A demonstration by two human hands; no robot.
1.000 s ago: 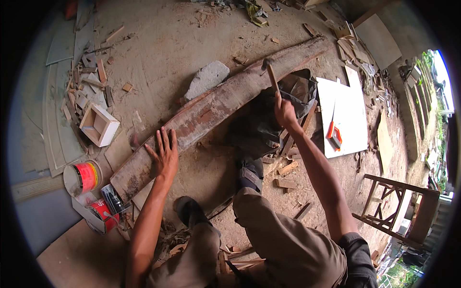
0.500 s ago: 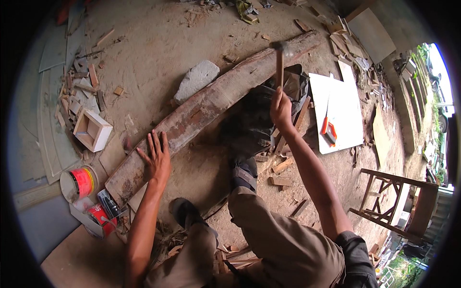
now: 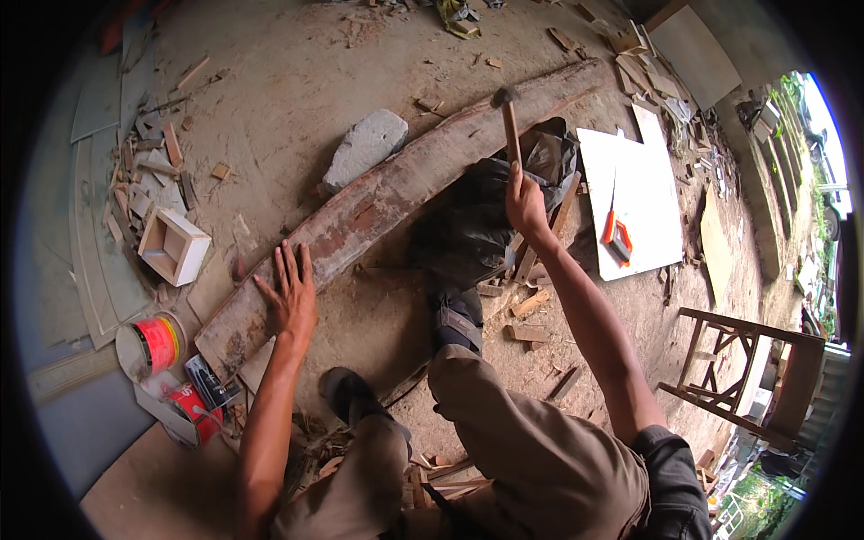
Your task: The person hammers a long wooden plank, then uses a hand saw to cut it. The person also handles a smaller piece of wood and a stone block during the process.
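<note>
A long rough wooden plank [image 3: 360,211] lies diagonally across the floor, from the near left to the far right. My left hand [image 3: 292,292] rests flat with spread fingers on its near end. In my right hand [image 3: 526,202] is a hammer [image 3: 512,130], gripped by its wooden handle. The hammer's dark head is over the far half of the plank; whether it touches the wood I cannot tell. A pale stone block [image 3: 364,148] sits against the plank's far side. Beneath my right hand lies a crumpled black plastic bag [image 3: 463,216].
A handsaw with an orange handle [image 3: 616,238] lies on a white board [image 3: 639,180] at right. Paint cans [image 3: 157,342] and a small wooden box [image 3: 175,246] stand at left. A wooden stool [image 3: 747,373] lies at far right. Wood scraps litter the floor.
The hammer head has shifted slightly left and down, its handle now leaning left. My left hand stays in place on the plank.
</note>
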